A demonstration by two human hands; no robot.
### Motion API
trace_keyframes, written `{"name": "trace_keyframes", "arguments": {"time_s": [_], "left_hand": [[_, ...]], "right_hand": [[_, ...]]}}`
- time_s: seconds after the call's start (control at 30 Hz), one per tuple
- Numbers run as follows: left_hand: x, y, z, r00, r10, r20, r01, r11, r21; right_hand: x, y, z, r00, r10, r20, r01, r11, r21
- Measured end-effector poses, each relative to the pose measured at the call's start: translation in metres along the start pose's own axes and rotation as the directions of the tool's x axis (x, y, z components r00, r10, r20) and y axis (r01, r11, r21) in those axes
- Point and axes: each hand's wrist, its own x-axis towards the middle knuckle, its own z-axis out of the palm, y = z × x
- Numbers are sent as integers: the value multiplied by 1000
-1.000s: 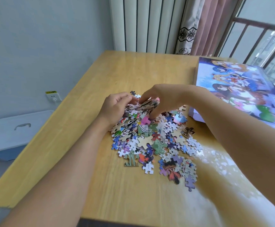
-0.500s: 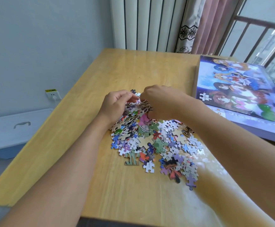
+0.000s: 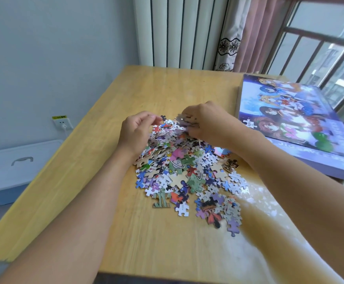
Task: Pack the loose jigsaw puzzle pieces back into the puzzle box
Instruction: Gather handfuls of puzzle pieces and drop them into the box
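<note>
A heap of loose colourful puzzle pieces [image 3: 189, 173] lies in the middle of the wooden table [image 3: 146, 232]. My left hand [image 3: 137, 132] rests at the heap's far left edge, fingers curled, fingertips close together above the pieces. My right hand [image 3: 206, 121] is at the heap's far right edge, its curled fingers gripping a small bunch of pieces [image 3: 184, 120]. The purple puzzle box [image 3: 294, 119], printed with cartoon figures, lies closed-side up at the right of the table, beside my right forearm. One white piece [image 3: 249, 123] sits on the box.
A radiator [image 3: 179, 31] and curtains [image 3: 246, 33] stand behind the table's far edge. A window with railing [image 3: 328, 54] is at the right. On the floor to the left stand a white lidded bin [image 3: 13, 167] and a wall socket [image 3: 62, 121].
My hands have drawn apart from the bunch they cupped together. The right hand has moved right and further back with some pieces; the left hand has stayed near the heap's left edge.
</note>
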Motion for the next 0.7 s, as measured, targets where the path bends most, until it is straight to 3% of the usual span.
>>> {"name": "trace_keyframes", "arguments": {"time_s": [0.13,0.23,0.37,0.47,0.57,0.7], "left_hand": [[-1,0,1,1000,11,3,-11,1000,13],[-2,-1,0,1000,6,-7,-6,1000,12],[-9,5,1,998,28,-50,-26,999,26],[-17,13,2,990,93,-104,-86,994,67],[-29,21,6,983,132,-128,-120,988,96],[-40,32,11,976,215,-45,-203,960,194]], "right_hand": [[-13,11,-8,948,203,-245,-89,909,408],[-19,12,-3,912,400,-91,-206,638,742],[-23,7,3,857,512,62,-306,410,859],[-33,0,-2,808,547,221,-305,67,950],[-44,-6,-2,717,584,381,-275,-265,924],[-61,-13,9,640,593,488,-181,-501,846]]}}
